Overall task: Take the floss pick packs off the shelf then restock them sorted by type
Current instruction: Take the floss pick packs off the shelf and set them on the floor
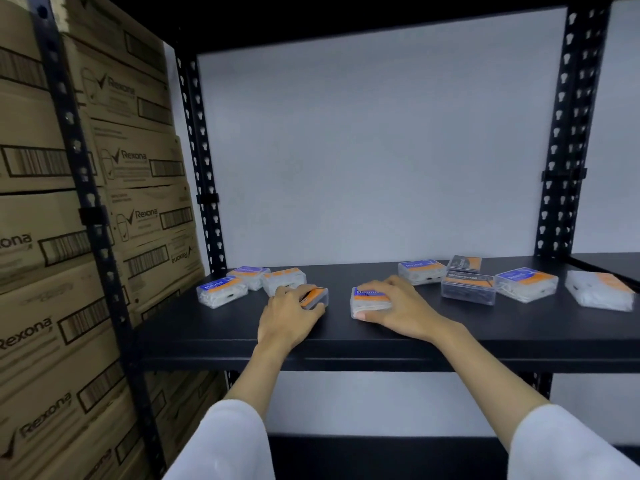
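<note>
Several clear floss pick packs with orange and blue labels lie on the black shelf [346, 337]. My left hand [292, 311] grips an orange-labelled dark pack [317, 296] near the shelf's middle. My right hand [398, 308] grips a "Round" pack [369, 299] of white picks beside it. Three white-pick packs sit at the left: one at the front [221, 291], one behind [248, 276], one to the right [284, 279]. At the right lie a Round pack [420, 271], two Charcoal packs [467, 288] [464, 263], another Round pack [526, 284] and a tilted pack [601, 289].
Stacked cardboard Rexona cartons [86, 237] fill the rack to the left. Black perforated uprights [204, 161] [568, 140] frame the bay, with a white wall behind. A lower black shelf [381, 455] shows below.
</note>
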A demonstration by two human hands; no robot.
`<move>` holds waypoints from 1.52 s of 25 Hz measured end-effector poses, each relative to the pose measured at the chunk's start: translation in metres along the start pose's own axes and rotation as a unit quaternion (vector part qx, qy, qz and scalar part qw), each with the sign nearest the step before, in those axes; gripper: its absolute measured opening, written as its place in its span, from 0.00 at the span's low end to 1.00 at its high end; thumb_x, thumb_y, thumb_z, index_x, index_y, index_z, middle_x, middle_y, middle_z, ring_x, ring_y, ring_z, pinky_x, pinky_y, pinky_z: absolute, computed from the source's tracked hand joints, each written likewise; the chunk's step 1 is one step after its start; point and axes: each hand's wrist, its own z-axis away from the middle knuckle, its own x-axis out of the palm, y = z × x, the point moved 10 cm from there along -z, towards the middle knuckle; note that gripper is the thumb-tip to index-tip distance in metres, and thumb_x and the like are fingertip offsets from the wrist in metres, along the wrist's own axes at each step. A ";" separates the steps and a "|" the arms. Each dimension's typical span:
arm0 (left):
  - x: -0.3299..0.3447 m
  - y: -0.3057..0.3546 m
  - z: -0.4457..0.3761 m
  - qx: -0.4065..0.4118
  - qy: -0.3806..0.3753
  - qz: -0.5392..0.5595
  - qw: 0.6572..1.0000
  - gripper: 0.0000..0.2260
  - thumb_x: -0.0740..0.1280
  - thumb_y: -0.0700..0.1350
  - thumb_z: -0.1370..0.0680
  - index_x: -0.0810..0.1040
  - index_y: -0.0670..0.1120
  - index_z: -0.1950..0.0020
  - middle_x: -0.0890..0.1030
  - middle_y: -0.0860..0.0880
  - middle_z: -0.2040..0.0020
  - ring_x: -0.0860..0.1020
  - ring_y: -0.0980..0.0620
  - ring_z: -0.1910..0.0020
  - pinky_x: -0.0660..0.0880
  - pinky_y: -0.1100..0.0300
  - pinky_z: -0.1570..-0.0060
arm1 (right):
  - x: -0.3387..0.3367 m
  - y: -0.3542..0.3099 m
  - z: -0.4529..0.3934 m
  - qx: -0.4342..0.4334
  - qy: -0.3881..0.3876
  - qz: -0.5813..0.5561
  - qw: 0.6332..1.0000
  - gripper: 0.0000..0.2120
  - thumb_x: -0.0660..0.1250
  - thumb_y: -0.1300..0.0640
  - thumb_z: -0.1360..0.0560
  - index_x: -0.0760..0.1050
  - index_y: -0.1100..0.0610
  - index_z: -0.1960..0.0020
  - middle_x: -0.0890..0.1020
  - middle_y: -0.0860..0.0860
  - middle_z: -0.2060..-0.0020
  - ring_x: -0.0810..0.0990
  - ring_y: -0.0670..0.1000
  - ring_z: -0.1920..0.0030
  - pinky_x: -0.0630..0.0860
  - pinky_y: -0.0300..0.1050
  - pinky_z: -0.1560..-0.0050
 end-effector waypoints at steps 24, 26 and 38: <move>0.300 -0.089 0.293 -0.060 -0.270 0.000 0.961 0.21 0.70 0.49 0.30 0.70 0.64 0.41 0.69 0.54 0.38 0.73 0.48 0.42 0.75 0.49 0.45 | 0.199 0.209 0.314 0.208 -0.150 -0.021 0.966 0.33 0.71 0.50 0.33 0.62 0.41 0.31 0.71 0.48 0.47 0.70 0.52 0.45 0.71 0.43 0.46; 0.340 -0.116 0.312 -0.083 -0.302 -0.003 0.950 0.21 0.72 0.49 0.30 0.70 0.63 0.40 0.69 0.53 0.38 0.74 0.48 0.42 0.75 0.49 0.46 | 0.235 0.243 0.337 0.249 -0.173 -0.014 0.953 0.35 0.71 0.51 0.32 0.61 0.45 0.29 0.71 0.49 0.44 0.69 0.52 0.44 0.70 0.44 0.45; 0.455 -0.196 0.358 -0.123 -0.324 0.028 0.937 0.24 0.75 0.49 0.30 0.74 0.53 0.36 0.75 0.53 0.38 0.73 0.47 0.41 0.74 0.51 0.47 | 0.344 0.345 0.401 0.295 -0.232 0.063 0.925 0.34 0.69 0.49 0.28 0.60 0.51 0.26 0.69 0.51 0.32 0.64 0.55 0.35 0.64 0.47 0.34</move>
